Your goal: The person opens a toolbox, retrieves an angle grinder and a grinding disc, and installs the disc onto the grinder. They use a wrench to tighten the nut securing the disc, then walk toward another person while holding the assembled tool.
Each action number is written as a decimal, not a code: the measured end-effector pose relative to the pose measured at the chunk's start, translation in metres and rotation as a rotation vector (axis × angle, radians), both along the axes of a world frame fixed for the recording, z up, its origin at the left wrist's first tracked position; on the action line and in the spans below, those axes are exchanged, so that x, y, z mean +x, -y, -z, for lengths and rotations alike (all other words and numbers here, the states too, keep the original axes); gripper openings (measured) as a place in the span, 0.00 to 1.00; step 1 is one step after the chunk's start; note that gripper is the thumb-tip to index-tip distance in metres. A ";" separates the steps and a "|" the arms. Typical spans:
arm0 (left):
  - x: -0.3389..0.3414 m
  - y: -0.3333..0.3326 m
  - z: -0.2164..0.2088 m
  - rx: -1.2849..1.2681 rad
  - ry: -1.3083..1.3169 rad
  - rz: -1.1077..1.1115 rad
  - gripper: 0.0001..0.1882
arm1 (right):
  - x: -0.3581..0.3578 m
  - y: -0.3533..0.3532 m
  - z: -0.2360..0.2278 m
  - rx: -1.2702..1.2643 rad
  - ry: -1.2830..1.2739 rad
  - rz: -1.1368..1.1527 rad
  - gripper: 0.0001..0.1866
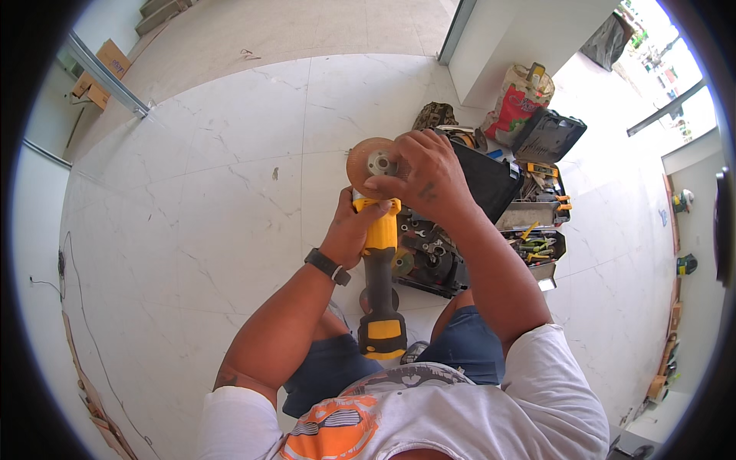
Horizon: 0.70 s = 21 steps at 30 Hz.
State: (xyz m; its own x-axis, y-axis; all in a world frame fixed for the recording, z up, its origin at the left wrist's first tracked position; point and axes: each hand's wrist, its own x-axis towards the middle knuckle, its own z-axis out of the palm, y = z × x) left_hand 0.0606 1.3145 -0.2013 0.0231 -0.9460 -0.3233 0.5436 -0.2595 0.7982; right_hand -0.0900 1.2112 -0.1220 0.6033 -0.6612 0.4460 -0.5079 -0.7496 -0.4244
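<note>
White marbled floor [192, 192], one expanse, underlies everything. Ahead and to the person's right: open black toolbox storage [483, 180], box count uncertain from overlap; one red-and-white sack [517, 111] just beyond it. Angle grinder [379, 280], yellow and black, count one: up off the floor, before the torso; long axis runs away from the body, base end near the lap, disc end farthest. Hands, two: left hand [349, 230] closed around the yellow front section from the left side, thumb across its top. Right hand [433, 169] comes from the right, fingers bent, thumb over the face of the disc [363, 159], count one, tan, face up. Metal hub [381, 162], one, lies just left of the right hand, the nearer of the two; whether those fingers pinch it, cannot tell. Wristwatch [328, 267]: one, left wrist.
</note>
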 end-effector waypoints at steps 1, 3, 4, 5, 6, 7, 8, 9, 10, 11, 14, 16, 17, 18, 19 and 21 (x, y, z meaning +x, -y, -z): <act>0.000 0.000 0.000 0.003 -0.009 -0.010 0.37 | 0.000 0.000 0.000 0.013 0.001 -0.006 0.23; 0.000 0.000 0.000 -0.005 0.003 -0.003 0.36 | -0.002 0.000 -0.002 0.009 0.029 -0.050 0.22; 0.000 0.000 0.000 0.007 -0.004 -0.011 0.36 | -0.003 0.000 -0.004 -0.009 0.055 -0.088 0.21; 0.000 0.000 0.000 -0.010 -0.004 0.002 0.36 | -0.004 0.000 -0.005 -0.037 0.079 -0.133 0.20; 0.000 -0.001 -0.001 -0.012 -0.011 0.006 0.36 | -0.006 0.001 -0.007 -0.006 0.059 -0.154 0.19; 0.001 -0.001 -0.001 -0.012 -0.027 0.006 0.35 | -0.008 0.003 -0.009 0.014 0.037 -0.183 0.18; 0.001 -0.001 -0.001 -0.014 -0.015 0.013 0.35 | -0.009 0.004 -0.010 0.035 0.020 -0.210 0.18; 0.001 -0.001 -0.001 -0.012 -0.012 0.015 0.35 | -0.009 0.005 -0.011 0.052 0.007 -0.217 0.17; 0.001 -0.001 -0.001 -0.006 -0.019 0.012 0.35 | -0.010 0.006 -0.012 0.068 -0.001 -0.223 0.17; 0.001 -0.001 -0.002 -0.013 -0.008 0.015 0.35 | -0.010 0.007 -0.012 0.100 -0.019 -0.222 0.17; 0.000 0.000 -0.002 -0.021 -0.006 0.011 0.35 | -0.009 0.006 -0.010 0.105 -0.019 -0.181 0.17; 0.000 -0.001 -0.001 -0.019 -0.014 0.003 0.36 | -0.006 0.004 -0.008 0.023 0.020 -0.161 0.18; 0.000 -0.001 -0.001 -0.027 -0.002 0.012 0.36 | -0.005 0.003 -0.007 -0.016 0.038 -0.150 0.18; 0.000 -0.001 -0.001 -0.027 0.002 0.013 0.37 | -0.005 0.003 -0.006 -0.030 0.030 -0.135 0.19; 0.000 -0.001 -0.001 -0.021 -0.004 0.007 0.37 | -0.004 0.003 -0.005 -0.043 0.020 -0.120 0.19; 0.000 -0.001 0.000 -0.016 0.025 0.015 0.38 | -0.003 0.003 -0.004 -0.061 0.004 -0.094 0.20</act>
State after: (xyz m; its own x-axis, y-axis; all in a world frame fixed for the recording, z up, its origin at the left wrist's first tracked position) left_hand 0.0606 1.3151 -0.2013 0.0163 -0.9515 -0.3072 0.5193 -0.2545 0.8158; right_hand -0.0934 1.2083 -0.1184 0.6598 -0.5733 0.4858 -0.4323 -0.8184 -0.3786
